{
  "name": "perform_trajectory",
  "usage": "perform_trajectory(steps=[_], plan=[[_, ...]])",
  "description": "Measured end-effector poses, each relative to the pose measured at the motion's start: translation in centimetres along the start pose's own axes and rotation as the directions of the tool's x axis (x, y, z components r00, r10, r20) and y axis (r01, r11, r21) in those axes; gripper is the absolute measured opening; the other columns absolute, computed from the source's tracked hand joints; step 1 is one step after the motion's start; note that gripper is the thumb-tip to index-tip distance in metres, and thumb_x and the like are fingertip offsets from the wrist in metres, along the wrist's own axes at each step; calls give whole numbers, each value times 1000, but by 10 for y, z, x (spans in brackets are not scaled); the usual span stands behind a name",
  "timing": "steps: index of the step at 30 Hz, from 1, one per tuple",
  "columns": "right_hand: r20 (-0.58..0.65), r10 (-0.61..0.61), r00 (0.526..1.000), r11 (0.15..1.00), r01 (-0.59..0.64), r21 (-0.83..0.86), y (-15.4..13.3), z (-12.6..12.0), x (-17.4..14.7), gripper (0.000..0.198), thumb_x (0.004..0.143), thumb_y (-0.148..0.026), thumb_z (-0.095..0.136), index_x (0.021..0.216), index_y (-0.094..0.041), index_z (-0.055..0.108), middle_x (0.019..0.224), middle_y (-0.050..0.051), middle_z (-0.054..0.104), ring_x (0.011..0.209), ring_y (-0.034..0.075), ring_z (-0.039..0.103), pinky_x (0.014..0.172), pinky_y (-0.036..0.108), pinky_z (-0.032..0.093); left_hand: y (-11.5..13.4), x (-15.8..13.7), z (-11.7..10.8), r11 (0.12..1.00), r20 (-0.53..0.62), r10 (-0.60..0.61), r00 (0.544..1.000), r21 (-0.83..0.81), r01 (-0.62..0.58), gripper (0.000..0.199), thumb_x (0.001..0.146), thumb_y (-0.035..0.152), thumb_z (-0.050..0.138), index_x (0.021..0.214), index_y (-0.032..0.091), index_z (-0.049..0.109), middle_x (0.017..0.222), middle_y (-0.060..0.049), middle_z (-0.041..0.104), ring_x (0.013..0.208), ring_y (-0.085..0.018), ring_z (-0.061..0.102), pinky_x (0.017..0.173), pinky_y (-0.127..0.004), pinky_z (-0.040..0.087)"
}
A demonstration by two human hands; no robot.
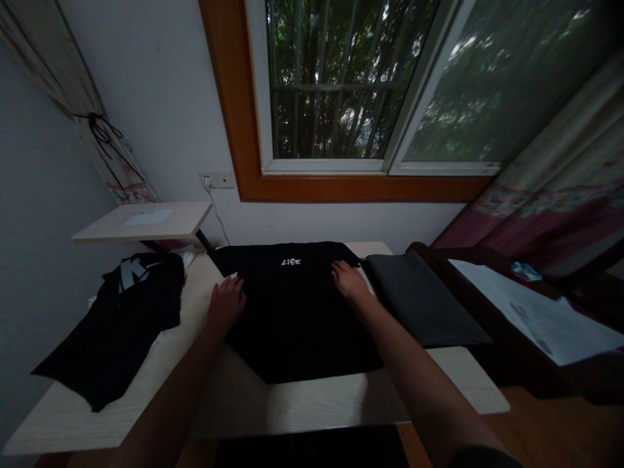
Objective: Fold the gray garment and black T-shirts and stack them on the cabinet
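A black T-shirt (297, 312) with small white lettering near its far edge lies spread on the pale wooden table (312, 403). My left hand (228, 302) rests on the shirt's left side, fingers stretched toward the far end. A small white patch shows by its fingertips; I cannot make out what it is. On the right edge of the shirt lies my right hand (350, 281), its fingers flat against the cloth.
Another black garment (141, 318) with a white print lies at the left, below a raised shelf (146, 220). Right of the shirt is a folded dark grey cloth (424, 299). Farther right, a large white sheet (541, 315) rests on a dark surface. A window stands behind the table.
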State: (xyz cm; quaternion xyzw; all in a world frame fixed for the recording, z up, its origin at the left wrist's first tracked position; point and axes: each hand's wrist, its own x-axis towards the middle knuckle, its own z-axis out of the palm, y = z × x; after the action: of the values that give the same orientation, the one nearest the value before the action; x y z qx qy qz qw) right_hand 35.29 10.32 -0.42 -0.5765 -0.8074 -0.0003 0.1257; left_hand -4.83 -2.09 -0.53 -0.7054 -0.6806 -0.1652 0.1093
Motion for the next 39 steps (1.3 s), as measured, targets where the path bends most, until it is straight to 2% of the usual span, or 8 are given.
perform_trajectory(steps=[9,12,15,19,22,26,31,39], plan=[[-34,55,998,983,-48,178,15,17,4,50,98,-27,36,142,-17,57,155,11,47,146,30,37,117,52,34,-4,0,4,996,-48,-33,998,-84,29,43,94,26,45,132,18,62,138,-16,62,131,-33,52,113,-54,34],[-128,62,990,954,-21,299,17,16,-13,51,98,-33,38,143,-16,56,155,12,46,146,29,37,119,48,33,-7,-4,2,989,-84,-68,994,-136,56,41,93,25,45,129,15,62,131,-17,64,124,-31,56,110,-49,38],[-198,59,978,904,32,425,17,12,-35,47,97,-40,42,137,-20,59,141,13,59,134,28,50,114,48,38,-12,-12,0,976,-98,-120,988,-196,99,40,93,26,46,127,14,61,120,-17,65,116,-31,58,107,-47,42],[-170,42,985,856,53,515,9,0,-69,42,94,-45,51,127,-24,65,115,10,69,114,29,59,106,48,43,-17,-30,-3,950,-87,-181,980,-275,151,40,92,32,48,126,16,60,117,-16,66,114,-32,58,108,-51,40],[-103,79,991,805,-2,594,-3,-9,-92,45,90,-49,59,127,-24,65,110,9,70,110,27,61,105,45,45,-17,-46,-8,914,-20,-180,983,-374,160,42,91,37,51,129,20,59,120,-12,67,115,-31,58,107,-53,41],[-11,116,993,719,-76,691,-16,-18,-113,49,84,-47,66,128,-24,65,119,9,68,112,26,62,105,43,46,-14,-64,-17,794,105,-193,976,-568,218,54,86,38,58,137,25,53,133,-9,63,123,-30,58,107,-50,45],[72,128,989,505,-128,854,-27,-32,-128,40,88,-47,62,124,-28,66,131,5,66,121,25,61,110,43,42,-14,-78,-33,523,196,-199,960,-807,273,60,83,41,62,138,23,50,145,-10,55,134,-29,53,109,-46,46],[197,120,973,286,-224,932,-44,-50,-146,47,83,-48,67,125,-28,62,126,6,67,118,27,62,99,41,49,-9,-97,-71,247,295,-373,880,-882,401,65,86,50,66,144,27,47,132,-8,63,122,-27,61,102,-43,51]])
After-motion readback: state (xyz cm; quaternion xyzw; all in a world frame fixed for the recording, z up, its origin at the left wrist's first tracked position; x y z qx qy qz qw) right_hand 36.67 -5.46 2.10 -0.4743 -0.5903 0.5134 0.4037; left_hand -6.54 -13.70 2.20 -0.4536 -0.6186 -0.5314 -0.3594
